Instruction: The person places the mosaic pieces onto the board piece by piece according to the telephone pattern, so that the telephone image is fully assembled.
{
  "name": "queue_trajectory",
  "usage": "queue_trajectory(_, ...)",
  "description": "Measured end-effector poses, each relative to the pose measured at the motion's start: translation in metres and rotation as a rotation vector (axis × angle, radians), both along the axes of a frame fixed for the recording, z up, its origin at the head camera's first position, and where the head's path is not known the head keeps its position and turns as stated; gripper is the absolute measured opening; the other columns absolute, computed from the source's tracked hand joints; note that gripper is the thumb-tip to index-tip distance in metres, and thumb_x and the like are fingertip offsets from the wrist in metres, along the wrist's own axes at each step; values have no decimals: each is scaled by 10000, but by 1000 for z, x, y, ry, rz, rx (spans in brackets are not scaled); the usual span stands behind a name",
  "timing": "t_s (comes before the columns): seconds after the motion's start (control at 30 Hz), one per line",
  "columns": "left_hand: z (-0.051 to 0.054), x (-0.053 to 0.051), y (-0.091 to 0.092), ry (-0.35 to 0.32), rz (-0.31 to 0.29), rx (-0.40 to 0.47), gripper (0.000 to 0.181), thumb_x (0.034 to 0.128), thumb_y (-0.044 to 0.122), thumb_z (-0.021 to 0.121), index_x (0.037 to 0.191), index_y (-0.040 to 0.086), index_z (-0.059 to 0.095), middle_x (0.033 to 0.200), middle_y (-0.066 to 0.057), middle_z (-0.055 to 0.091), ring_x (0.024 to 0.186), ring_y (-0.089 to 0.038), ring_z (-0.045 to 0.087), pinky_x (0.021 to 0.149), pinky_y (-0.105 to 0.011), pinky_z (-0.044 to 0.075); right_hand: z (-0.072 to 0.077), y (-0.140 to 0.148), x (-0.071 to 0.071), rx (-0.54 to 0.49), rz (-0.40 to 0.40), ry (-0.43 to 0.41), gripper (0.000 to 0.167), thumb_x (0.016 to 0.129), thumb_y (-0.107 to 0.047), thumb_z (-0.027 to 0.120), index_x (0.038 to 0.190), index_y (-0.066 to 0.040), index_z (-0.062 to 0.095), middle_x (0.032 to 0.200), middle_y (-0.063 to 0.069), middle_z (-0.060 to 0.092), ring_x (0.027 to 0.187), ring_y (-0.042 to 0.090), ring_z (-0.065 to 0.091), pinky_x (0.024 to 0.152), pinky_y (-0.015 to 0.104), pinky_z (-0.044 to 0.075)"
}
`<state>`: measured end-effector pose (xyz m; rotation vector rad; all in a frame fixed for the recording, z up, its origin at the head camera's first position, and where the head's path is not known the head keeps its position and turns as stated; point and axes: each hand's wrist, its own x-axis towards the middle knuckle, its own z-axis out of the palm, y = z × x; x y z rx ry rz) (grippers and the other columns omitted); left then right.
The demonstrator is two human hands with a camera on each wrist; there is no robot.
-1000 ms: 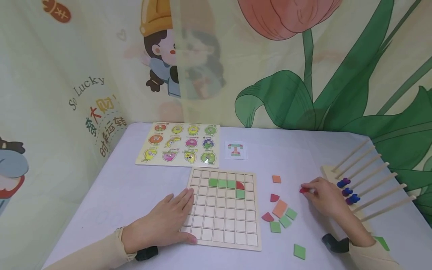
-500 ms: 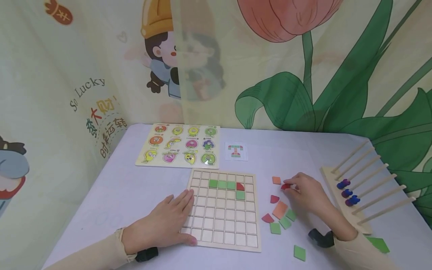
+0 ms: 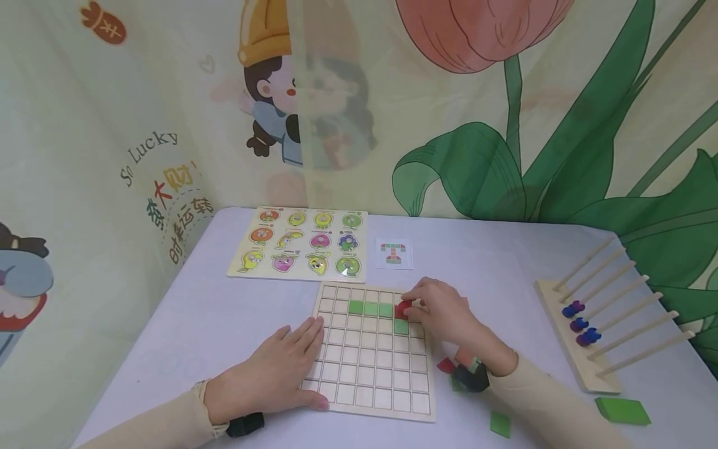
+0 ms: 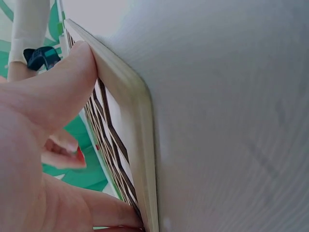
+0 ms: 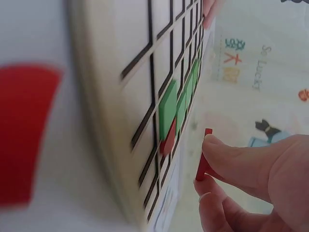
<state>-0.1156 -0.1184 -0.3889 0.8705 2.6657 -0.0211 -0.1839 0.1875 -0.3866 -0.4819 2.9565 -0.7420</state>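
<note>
White tabletop (image 3: 168, 337): left hand (image 3: 275, 368) flat, likely steadying the wooden grid board (image 3: 368, 377); above it, right hand (image 3: 445, 315) pinches a red tile (image 5: 202, 164).

The board (image 3: 367, 377) is pale with dark grid lines, its square tiles (image 3: 371, 308) plain green, the thin piece (image 5: 201, 166) red, the table (image 3: 477, 249) lilac-white.

It looked like a children's play or learning corner, though whether in a home or a classroom could not be told. A cloth backdrop (image 3: 359, 187) printed with a big tulip (image 3: 485, 34), a cartoon figure (image 3: 272, 112) and "So Lucky" lettering (image 3: 149, 153) hung behind a white-covered worktop (image 3: 191, 324), which held a fruit puzzle board (image 3: 304, 251), a wooden grid board (image 3: 368, 358), a picture card (image 3: 380, 264) and a pegged bead rack (image 3: 571, 344).
</note>
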Motion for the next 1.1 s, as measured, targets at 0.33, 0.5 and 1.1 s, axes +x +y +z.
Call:
queue_trajectory(0.33,0,-1,-2,-4,10,-1,1142,810,830,588,1579,18,358,1706,-138,257,1589,-282,250,1200,-579,336,-2,-55,-19,-11,117,28,191,860,-146,833,1042,-88,823,914,-12,727,791,98,566,687,262,474)
queue_trajectory(0.5,-2,0,-2,-6,7,6,1140,813,828,587,1580,17,356,1708,-139,252,1591,-281,246,1201,-580,334,0,-79,-26,10,188,18,169,868,-154,829,1024,-90,826,887,-8,733,784,107,558,698,258,471)
queue_trajectory(1.1,-1,0,1,8,3,-24,1151,802,838,586,1588,32,347,1711,-123,252,1591,-278,249,1201,-577,342,-6,-112,-32,119,243,1,36,893,-175,802,880,-149,823,729,-80,655,746,121,532,692,256,438)
